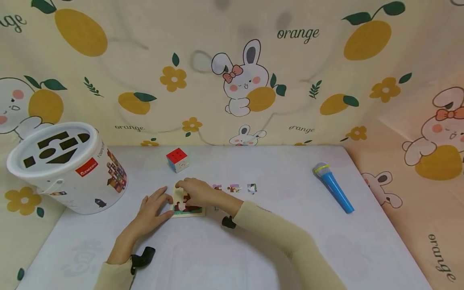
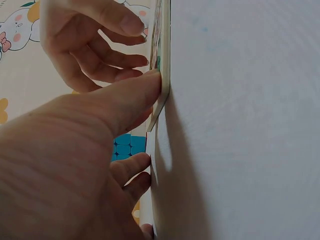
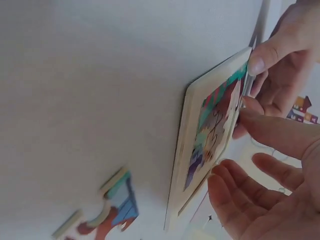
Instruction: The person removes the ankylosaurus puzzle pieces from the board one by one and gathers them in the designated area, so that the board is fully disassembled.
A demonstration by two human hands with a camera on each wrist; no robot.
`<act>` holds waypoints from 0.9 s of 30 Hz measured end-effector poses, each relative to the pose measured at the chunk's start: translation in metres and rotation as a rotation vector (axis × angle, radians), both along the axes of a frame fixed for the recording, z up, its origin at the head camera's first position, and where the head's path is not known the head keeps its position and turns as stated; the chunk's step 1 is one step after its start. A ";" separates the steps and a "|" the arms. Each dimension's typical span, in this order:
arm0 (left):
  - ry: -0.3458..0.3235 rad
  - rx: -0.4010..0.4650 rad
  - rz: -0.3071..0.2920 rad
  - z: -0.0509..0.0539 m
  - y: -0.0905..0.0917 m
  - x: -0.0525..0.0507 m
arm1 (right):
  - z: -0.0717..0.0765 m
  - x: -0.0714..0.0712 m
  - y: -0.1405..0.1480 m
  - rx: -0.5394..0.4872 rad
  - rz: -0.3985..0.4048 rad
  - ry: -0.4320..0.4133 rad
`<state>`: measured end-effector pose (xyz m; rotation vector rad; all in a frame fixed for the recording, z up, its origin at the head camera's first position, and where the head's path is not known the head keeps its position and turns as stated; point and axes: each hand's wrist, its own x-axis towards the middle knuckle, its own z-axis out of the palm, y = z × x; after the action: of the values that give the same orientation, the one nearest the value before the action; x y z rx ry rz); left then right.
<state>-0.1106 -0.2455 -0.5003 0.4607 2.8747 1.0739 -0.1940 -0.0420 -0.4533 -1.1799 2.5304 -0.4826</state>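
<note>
A small wooden jigsaw puzzle board [image 1: 197,214] with a pale frame lies on the white table, its picture partly filled with pieces. My left hand [image 1: 154,211] grips the board's near left corner, the thumb against its edge. Over the board is my right hand [image 1: 197,192], fingers loosely bent and apart. In the right wrist view its thumb [image 3: 265,127] touches the board's picture area, and its other fingertips are by the far rim; no piece shows between them. Loose puzzle pieces [image 1: 234,188] lie in a row to the right, one partly behind my right hand.
A Rubik's cube [image 1: 177,160] with a red top sits behind the board. At the left stands a large white bucket [image 1: 105,161] with a shape-slotted lid. A blue toy microphone [image 1: 333,187] lies at the right. A patterned cloth [image 1: 203,100] hangs along the table's back edge.
</note>
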 end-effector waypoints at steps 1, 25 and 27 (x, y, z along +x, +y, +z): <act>0.004 0.002 -0.001 0.000 0.000 0.000 | 0.000 0.000 -0.001 0.002 -0.003 -0.005; 0.019 0.003 0.003 0.005 0.001 0.000 | -0.005 0.005 -0.010 0.039 -0.017 0.019; 0.020 0.000 0.005 0.005 0.001 0.000 | -0.005 0.005 -0.009 0.042 -0.019 0.014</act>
<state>-0.1101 -0.2448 -0.4952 0.4669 2.8946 1.0767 -0.1887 -0.0512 -0.4584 -1.1496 2.5529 -0.4246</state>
